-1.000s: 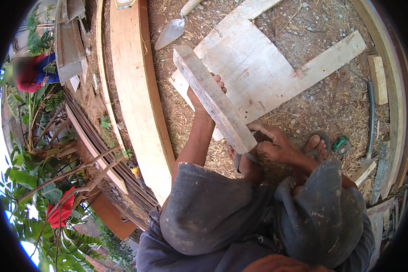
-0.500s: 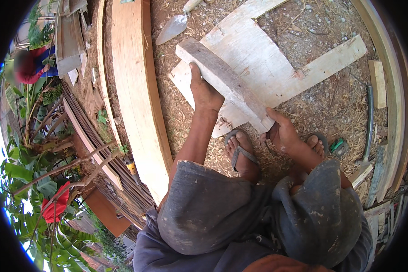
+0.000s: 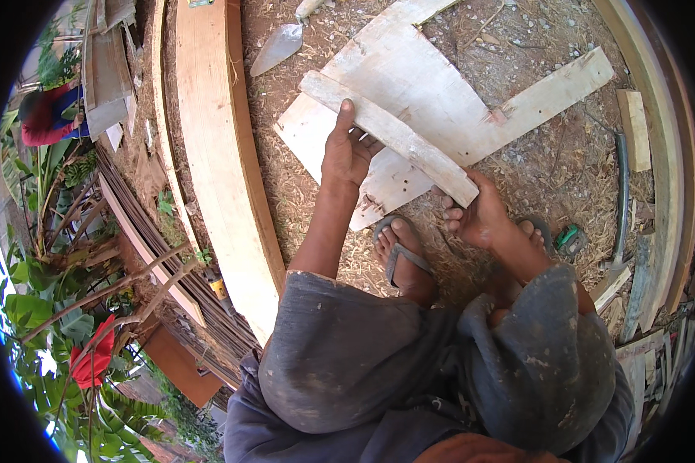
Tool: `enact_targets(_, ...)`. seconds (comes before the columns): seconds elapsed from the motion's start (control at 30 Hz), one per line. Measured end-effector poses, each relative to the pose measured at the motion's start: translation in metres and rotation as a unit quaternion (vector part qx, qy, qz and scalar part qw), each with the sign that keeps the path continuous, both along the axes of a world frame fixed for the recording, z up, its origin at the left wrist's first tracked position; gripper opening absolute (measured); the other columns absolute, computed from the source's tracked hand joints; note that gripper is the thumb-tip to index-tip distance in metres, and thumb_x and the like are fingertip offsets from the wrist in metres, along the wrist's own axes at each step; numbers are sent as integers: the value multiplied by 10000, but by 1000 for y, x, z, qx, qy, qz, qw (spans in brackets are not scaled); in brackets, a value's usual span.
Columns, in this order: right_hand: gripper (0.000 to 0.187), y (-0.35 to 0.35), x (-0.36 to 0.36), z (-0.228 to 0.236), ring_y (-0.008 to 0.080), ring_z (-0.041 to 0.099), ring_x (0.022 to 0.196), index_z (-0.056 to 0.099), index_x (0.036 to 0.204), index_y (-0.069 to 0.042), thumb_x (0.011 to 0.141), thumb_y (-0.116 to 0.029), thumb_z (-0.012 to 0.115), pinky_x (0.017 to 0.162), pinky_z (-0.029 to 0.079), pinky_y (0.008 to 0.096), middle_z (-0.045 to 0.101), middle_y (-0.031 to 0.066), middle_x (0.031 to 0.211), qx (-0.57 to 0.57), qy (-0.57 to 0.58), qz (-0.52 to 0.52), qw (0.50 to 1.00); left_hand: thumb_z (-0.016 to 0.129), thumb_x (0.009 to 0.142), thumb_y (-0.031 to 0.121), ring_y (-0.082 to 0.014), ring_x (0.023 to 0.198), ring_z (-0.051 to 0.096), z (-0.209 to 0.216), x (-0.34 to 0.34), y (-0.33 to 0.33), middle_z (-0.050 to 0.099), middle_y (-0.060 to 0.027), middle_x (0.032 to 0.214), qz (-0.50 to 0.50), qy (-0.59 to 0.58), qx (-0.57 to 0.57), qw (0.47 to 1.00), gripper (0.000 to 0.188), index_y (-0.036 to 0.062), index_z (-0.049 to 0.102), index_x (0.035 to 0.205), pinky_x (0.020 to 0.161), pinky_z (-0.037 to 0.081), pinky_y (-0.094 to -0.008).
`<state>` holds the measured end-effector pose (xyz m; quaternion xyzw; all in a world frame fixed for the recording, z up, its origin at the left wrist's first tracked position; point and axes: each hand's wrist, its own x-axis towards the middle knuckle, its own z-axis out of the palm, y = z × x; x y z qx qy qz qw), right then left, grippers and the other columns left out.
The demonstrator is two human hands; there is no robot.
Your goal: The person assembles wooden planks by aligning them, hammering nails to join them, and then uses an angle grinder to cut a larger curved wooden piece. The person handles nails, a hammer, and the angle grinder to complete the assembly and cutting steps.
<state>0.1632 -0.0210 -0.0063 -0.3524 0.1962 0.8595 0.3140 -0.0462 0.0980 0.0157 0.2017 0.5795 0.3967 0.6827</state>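
Here the person crouches over a pale wooden batten (image 3: 390, 135) and holds it at both ends. The left hand (image 3: 346, 150) grips it near its upper left end, thumb hooked up over the top edge and fingers curled under the far side. The right hand (image 3: 475, 216) clasps the lower right end, fingers wrapped around it from below. The batten lies slantwise, from upper left down to lower right, across a flat plywood offcut (image 3: 432, 100) of irregular shape that rests on the ground. Whether the batten touches the sheet or is lifted just off it cannot be told. The ground (image 3: 548, 170) is strewn with sawdust and small stones. Just beneath the batten's middle is the person's left foot in a flip-flop sandal (image 3: 398, 251); the right foot sits partly hidden behind the right wrist. To the left a long curved plank (image 3: 224, 154) runs from top to bottom. A trowel blade (image 3: 278, 48) lies near the top edge, and a small green object (image 3: 570, 238) sits right of the right foot
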Motion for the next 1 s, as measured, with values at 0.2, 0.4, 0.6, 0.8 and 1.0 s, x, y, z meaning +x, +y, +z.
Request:
enact_targets(0.2, 407, 0, 0, 3, 114, 540, 593, 626, 1125, -79, 955, -440, 551, 547, 417, 283, 627, 14, 786, 29, -32, -24, 999, 647, 912, 525, -354, 1176, 567, -7, -2, -1, 519, -224, 1302, 47, -50, 37, 997, 767, -34, 406, 1378, 985, 493, -532)
enact_targets(0.4, 434, 8, 6, 14, 230, 633, 922, 616, 1195, -30, 823, -184, 778, 819, 499, 349, 647, 92, 1010, 438, -496, 70, 746, 597, 915, 590, -352, 1247, 533, -8, -20, 2, 535, -180, 1347, 172, -264, 9, 949, 767, -5, 427, 1368, 1071, 428, -526)
enact_targets(0.6, 522, 2, 0, 18, 297, 606, 1023, 606, 1167, -30, 717, -138, 846, 891, 475, 404, 621, 141, 1088, 566, -614, 79, 544, 472, 899, 732, -377, 995, 578, -8, -23, 0, 596, -207, 1077, 220, -249, -9, 943, 807, -8, 500, 1220, 960, 431, -593)
enact_targets(0.8, 539, -5, -4, 13, 310, 597, 1018, 594, 1160, -34, 696, -128, 851, 890, 468, 418, 618, 144, 1088, 570, -625, 60, 530, 459, 888, 755, -371, 873, 570, 0, -14, 1, 596, -193, 928, 245, -223, -22, 943, 803, -5, 522, 1140, 920, 418, -614)
enact_targets(1.0, 529, -5, -4, 15, 296, 596, 1023, 587, 1164, -30, 707, -117, 840, 892, 466, 417, 618, 143, 1086, 572, -620, 57, 533, 472, 909, 716, -342, 912, 577, 1, -13, 3, 593, -174, 996, 232, -198, -14, 952, 748, 17, 518, 1174, 922, 439, -566)
